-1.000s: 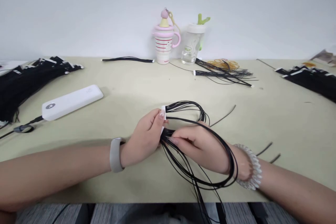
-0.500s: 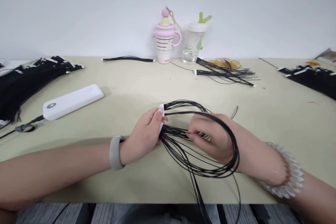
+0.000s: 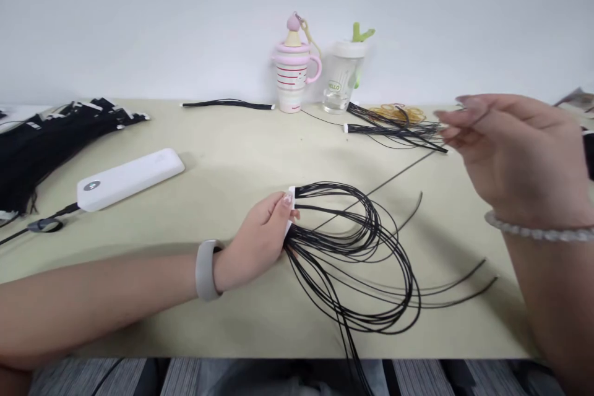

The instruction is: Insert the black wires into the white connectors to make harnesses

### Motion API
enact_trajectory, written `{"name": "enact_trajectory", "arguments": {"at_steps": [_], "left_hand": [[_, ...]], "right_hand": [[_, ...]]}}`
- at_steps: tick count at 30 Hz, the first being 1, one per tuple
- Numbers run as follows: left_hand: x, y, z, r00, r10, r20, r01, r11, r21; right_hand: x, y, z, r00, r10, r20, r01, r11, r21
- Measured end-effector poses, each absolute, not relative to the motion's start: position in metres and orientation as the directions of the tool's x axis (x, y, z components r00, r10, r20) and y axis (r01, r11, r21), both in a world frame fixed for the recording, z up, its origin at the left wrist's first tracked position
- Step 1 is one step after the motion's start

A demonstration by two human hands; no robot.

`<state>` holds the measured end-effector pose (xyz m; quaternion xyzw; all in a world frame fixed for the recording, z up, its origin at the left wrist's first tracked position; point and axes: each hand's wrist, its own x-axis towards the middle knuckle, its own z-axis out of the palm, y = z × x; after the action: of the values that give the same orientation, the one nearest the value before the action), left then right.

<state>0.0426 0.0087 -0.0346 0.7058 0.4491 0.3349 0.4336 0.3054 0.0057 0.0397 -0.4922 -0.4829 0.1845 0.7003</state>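
My left hand (image 3: 262, 232) is closed on a white connector (image 3: 292, 192), thumb on its face. From the connector a bundle of black wires (image 3: 371, 223) spreads to the right in loops, and some strands hang over the table's front edge. Raised at the right, my right hand (image 3: 520, 154) pinches one black wire (image 3: 399, 172), which runs taut and slanting down to the bundle. The exact spot of the pinch is blurred. Several free wire ends (image 3: 482, 263) stick out to the right, under my right forearm.
A white power bank (image 3: 130, 179) with a cable lies left, near a heap of black wire bundles (image 3: 60, 136). At the back stand a pink-lidded cup (image 3: 291, 80) and a clear cup (image 3: 342, 77). More wire harnesses (image 3: 390, 130) and yellow rubber bands (image 3: 394, 112) lie beside them.
My right hand has left the middle of the wire loops and swung up and right, drawing one wire out straight. My left hand stays nearly in place on the connector.
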Motion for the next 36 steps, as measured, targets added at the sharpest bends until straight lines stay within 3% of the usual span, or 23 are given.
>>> {"name": "enact_trajectory", "arguments": {"at_steps": [3,5,10,15,18,22,27,36], "left_hand": [[0.043,0.009,-0.036,0.382,0.92,0.087,0.328,-0.223,0.918],[0.043,0.008,-0.036,0.385,0.919,0.085,0.326,-0.222,0.919],[0.044,0.007,-0.034,0.396,0.914,0.086,0.307,-0.22,0.926],[0.043,0.007,-0.035,0.407,0.911,0.065,0.3,-0.201,0.932],[0.043,0.007,-0.035,0.41,0.91,0.062,0.28,-0.19,0.941],[0.043,0.007,-0.035,0.41,0.911,0.054,0.269,-0.177,0.947],[0.042,0.007,-0.035,0.405,0.912,0.062,0.287,-0.191,0.939],[0.042,0.008,-0.034,0.429,0.902,0.047,0.345,-0.211,0.915]], "right_hand": [[0.315,0.01,0.045,0.434,0.854,0.286,-0.182,0.394,-0.901],[0.317,0.01,0.048,0.426,0.869,0.254,-0.239,0.378,-0.894],[0.291,0.001,0.04,0.434,0.843,0.316,-0.059,0.377,-0.925],[0.252,-0.015,0.018,0.069,0.921,0.384,0.21,0.362,-0.908],[0.242,-0.02,0.008,-0.101,0.914,0.393,0.441,0.395,-0.806],[0.237,-0.023,0.004,-0.229,0.884,0.408,0.694,0.443,-0.568],[0.228,-0.028,0.0,-0.311,0.831,0.46,0.755,0.51,-0.411],[0.218,-0.025,-0.015,-0.393,0.723,0.568,0.74,0.615,-0.273]]}}
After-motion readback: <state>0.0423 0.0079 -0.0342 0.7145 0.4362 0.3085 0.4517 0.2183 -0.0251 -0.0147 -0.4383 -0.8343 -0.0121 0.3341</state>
